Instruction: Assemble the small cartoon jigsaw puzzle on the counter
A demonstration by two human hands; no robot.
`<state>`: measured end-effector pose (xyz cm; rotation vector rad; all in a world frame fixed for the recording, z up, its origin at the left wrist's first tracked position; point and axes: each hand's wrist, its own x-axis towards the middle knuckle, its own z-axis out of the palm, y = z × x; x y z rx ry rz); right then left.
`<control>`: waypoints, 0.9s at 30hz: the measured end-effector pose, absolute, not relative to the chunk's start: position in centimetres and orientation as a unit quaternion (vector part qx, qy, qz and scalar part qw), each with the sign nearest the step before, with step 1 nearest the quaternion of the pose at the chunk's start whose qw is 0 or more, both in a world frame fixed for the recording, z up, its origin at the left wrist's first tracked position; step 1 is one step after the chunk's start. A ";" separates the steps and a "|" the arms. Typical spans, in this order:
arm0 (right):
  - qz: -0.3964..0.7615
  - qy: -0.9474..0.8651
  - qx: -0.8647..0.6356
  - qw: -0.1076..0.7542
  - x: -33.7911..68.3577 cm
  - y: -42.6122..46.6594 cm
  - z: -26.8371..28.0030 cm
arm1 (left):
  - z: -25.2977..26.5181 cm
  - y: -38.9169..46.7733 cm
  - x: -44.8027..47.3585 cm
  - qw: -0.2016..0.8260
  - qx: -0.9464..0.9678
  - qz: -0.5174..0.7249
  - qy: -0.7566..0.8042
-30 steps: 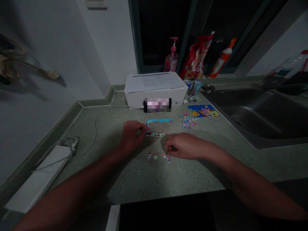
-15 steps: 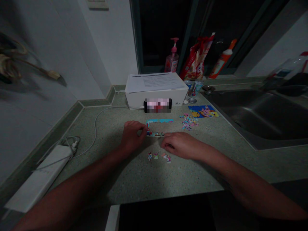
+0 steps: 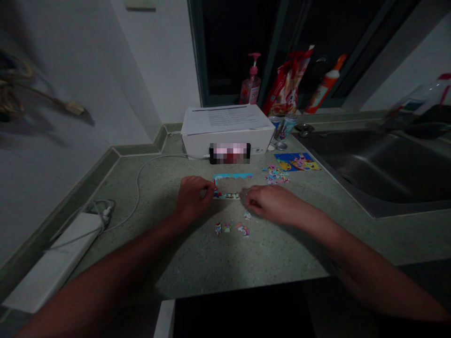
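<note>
A partly joined jigsaw puzzle (image 3: 233, 176) lies flat on the counter, with its top, left and bottom edge strips visible around a bare middle. At its left edge, my left hand (image 3: 193, 199) has thumb and forefinger pinched together, touching the strip. My right hand (image 3: 269, 202) is just past the right end of the bottom strip, fingers curled and closed; whatever they hold is hidden. Below it lies a small loose puzzle piece (image 3: 247, 216). Several more loose pieces (image 3: 227, 228) lie nearer the front. A colourful pile of puzzle pieces (image 3: 276, 175) sits beyond my right hand.
A phone (image 3: 229, 154) on a cable leans against a white box (image 3: 197, 144) topped with paper. A cartoon picture card (image 3: 299, 162) lies near the sink (image 3: 387, 173). Drinking cans (image 3: 286, 127) stand behind. To the left is a white power strip (image 3: 59, 260) with cords.
My right hand has shifted right and slightly away from me, off the end of the bottom strip. A loose piece below it has come into view. My left hand stays at the left edge.
</note>
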<state>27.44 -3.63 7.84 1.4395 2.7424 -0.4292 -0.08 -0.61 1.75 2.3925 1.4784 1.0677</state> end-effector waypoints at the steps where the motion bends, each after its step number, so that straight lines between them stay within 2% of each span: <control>1: -0.154 0.882 0.446 -0.002 27.2 -3.9 7.9 | 1.8 -0.6 -0.1 0.067 0.793 0.355 0.490; 10: -0.181 0.895 0.407 0.026 25.1 -5.7 7.0 | 1.7 -0.6 0.0 0.059 0.789 0.367 0.489; 27: -0.210 0.907 0.366 0.002 25.5 -5.5 7.1 | 1.9 -0.7 0.1 0.067 0.792 0.357 0.490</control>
